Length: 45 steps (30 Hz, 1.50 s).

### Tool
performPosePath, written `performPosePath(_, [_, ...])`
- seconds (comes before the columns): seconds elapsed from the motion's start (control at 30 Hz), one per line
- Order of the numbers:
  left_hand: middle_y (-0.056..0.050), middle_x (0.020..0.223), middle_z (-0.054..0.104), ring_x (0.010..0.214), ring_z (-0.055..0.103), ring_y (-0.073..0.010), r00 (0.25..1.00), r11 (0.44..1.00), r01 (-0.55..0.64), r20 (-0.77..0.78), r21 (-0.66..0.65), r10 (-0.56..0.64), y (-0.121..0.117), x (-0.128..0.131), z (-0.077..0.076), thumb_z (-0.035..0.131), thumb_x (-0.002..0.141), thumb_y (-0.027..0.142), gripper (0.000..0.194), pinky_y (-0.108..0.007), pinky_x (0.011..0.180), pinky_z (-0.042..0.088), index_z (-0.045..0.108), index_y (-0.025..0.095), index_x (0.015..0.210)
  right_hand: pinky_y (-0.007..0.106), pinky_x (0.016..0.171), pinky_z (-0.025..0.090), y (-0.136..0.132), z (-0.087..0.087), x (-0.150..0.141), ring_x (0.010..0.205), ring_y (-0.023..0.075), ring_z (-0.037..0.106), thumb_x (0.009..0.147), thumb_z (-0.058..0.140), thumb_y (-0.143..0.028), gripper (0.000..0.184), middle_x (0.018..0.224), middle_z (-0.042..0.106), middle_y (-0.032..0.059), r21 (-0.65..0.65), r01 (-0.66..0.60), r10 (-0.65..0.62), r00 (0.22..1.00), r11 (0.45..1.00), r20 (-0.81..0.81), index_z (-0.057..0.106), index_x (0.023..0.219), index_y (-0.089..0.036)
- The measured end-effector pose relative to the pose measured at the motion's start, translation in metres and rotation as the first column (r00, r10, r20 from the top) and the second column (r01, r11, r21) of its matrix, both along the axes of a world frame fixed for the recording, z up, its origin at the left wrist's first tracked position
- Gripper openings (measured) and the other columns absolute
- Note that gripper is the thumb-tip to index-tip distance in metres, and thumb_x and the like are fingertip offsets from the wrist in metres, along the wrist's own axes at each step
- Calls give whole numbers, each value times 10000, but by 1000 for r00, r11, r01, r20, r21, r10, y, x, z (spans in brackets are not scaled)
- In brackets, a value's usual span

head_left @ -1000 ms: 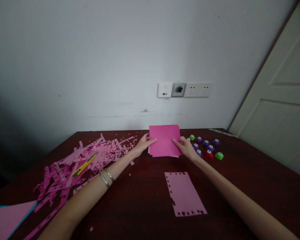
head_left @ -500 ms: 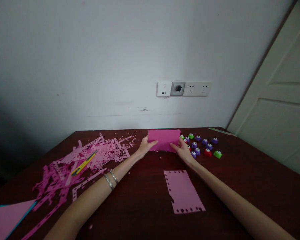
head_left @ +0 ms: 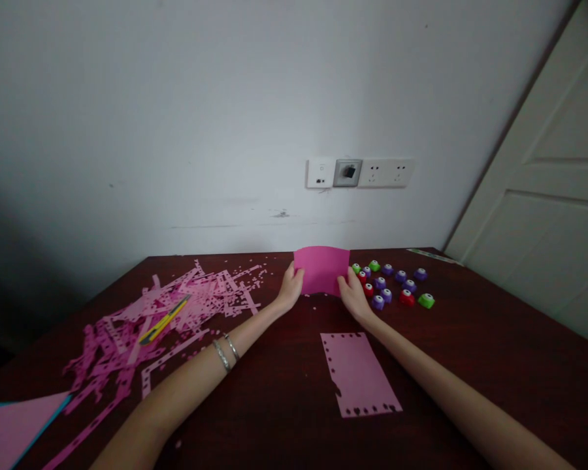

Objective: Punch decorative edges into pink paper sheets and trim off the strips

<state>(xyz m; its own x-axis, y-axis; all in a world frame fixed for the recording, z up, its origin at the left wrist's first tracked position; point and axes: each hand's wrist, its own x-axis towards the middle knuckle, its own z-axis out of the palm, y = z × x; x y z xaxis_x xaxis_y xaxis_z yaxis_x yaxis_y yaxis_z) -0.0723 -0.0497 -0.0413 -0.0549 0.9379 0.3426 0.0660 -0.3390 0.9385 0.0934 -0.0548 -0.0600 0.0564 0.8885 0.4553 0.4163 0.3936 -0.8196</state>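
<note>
A bright pink sheet of paper [head_left: 322, 269] is held up near the back of the table, its top edge bowed upward. My left hand [head_left: 291, 286] is closed on its left edge, thumb on the near face. On the right edge my right hand [head_left: 353, 293] grips it the same way; the fingers behind the paper are hidden. Closer to me lies a lighter pink sheet [head_left: 361, 375] with small holes punched along its top, left and bottom edges. Just right of my right hand sit several small craft punches [head_left: 380, 283] in purple, red and green.
At left, punched pink paper scraps [head_left: 191, 303] are heaped, with a yellow utility knife [head_left: 164, 320] on top. Pink and blue sheets [head_left: 19, 427] lie at the near left corner. The wall behind carries sockets [head_left: 386, 173]; a white door [head_left: 558, 196] stands at right.
The held sheet has gone from flat to bowed, its top edge curving up. My hands have come slightly closer together on its sides. The things on the table stay put.
</note>
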Motion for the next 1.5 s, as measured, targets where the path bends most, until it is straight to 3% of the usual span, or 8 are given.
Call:
performPosePath(0.23, [-82, 860, 633, 738, 575, -187, 935, 989, -36, -355, -146, -19, -1, -22, 9, 509, 630, 106, 247, -277, 654, 441, 566, 122, 869, 265, 643, 472, -3, 15, 16, 717, 177, 606, 677, 490, -128, 356, 846, 656, 79, -212, -80, 96, 993, 974, 68, 566, 1023, -99])
performPosePath(0.43, [-139, 938, 623, 878, 580, -281, 821, 971, 96, -534, -221, -203, -12, -22, 0, 565, 556, 81, 424, -339, 747, 441, 553, 104, 979, 255, 633, 450, -9, 7, 21, 698, 184, 606, 654, 566, -108, 442, 775, 656, 76, -259, 13, 97, 908, 966, 407, 567, 1095, -76])
performPosePath(0.67, [-229, 1244, 407, 1193, 318, -404, 593, 994, -55, -798, 95, 109, -25, -13, 0, 608, 536, 76, 883, -497, 972, 242, 245, 81, 1340, 312, 752, 418, -29, 25, 23, 883, 249, 570, 694, 556, -118, 246, 1006, 582, 172, -61, 60, 4, 680, 996, 733, 634, 927, -103])
performPosePath(0.77, [-190, 1220, 417, 1173, 337, -357, 543, 984, 29, -829, 177, 133, -35, -10, 2, 550, 600, 83, 769, -469, 971, 257, 290, 104, 1323, 298, 682, 416, -44, 39, 31, 770, 215, 582, 717, 501, -93, 156, 842, 624, 121, -159, -32, 139, 674, 987, 725, 644, 766, -133])
performPosePath(0.9, [-119, 989, 534, 1017, 444, -286, 509, 968, 221, -861, 122, -8, -61, -2, 4, 526, 689, 189, 301, -421, 918, 338, 579, 140, 981, 252, 589, 403, -64, 50, 50, 641, 161, 567, 689, 589, -170, 46, 690, 630, 34, -436, -246, 476, 673, 866, 566, 634, 693, -165])
performPosePath(1.1, [-82, 773, 577, 781, 520, -244, 372, 936, 346, -907, -62, -198, -93, 9, 8, 662, 609, 288, 179, -356, 695, 428, 625, 162, 731, 250, 645, 411, -82, 47, 63, 781, 174, 543, 626, 674, -219, 310, 904, 601, 59, -503, -246, 528, 643, 828, 555, 622, 927, -164])
performPosePath(1.4, [-16, 601, 566, 528, 486, -131, 508, 913, 364, -783, -183, -359, -90, 9, 5, 668, 565, 203, 78, -240, 481, 351, 611, 181, 615, 214, 501, 333, -80, 50, 57, 603, 115, 488, 609, 656, -155, 123, 691, 571, 3, -544, -260, 575, 599, 798, 557, 603, 720, -157])
performPosePath(1.5, [-38, 719, 607, 623, 527, -148, 628, 930, 345, -705, -128, -330, -84, 6, 10, 610, 634, 212, 92, -257, 557, 402, 614, 171, 716, 205, 458, 353, -74, 52, 60, 543, 102, 496, 685, 610, -226, 80, 624, 570, -2, -606, -328, 638, 653, 724, 408, 574, 666, -157])
